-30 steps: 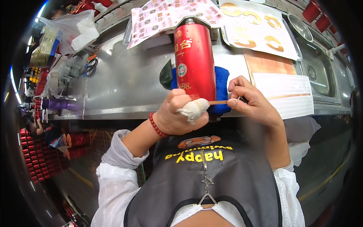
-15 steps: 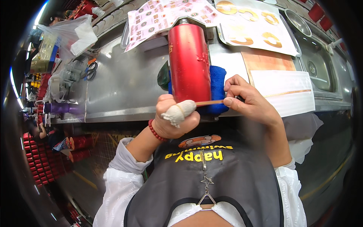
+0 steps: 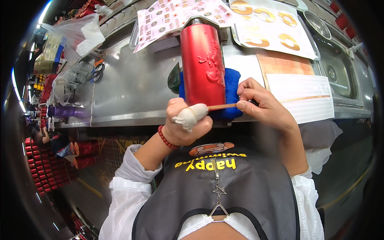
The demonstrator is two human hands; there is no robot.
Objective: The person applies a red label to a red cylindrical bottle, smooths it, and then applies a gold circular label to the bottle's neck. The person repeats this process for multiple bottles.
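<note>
A red metallic bottle (image 3: 202, 68) with a raised relief lies lengthwise in front of me, its base toward me, on a folded blue towel (image 3: 233, 86). Across its near end runs a narrow gold strip (image 3: 223, 107), drawn straight between my hands. My left hand (image 3: 180, 132) is closed at the strip's left end; a white cloth cover (image 3: 192, 116) wraps one of its digits and hides the exact grip. With thumb and fingers, my right hand (image 3: 266, 108) pinches the right end. A dark green piece (image 3: 174, 79) is beside the bottle's left side.
On the right, another gold strip (image 3: 308, 98) lies on a white sheet (image 3: 310, 110) over a wooden board (image 3: 284, 64). Behind are a tray of gold ring-shaped pieces (image 3: 266, 30) and patterned paper (image 3: 160, 24). Scissors (image 3: 97, 73) rest at left; a sink (image 3: 338, 72) is far right.
The red bottle has turned about its long axis, bringing its raised relief into view on top. Both hands and the strip have hardly moved.
</note>
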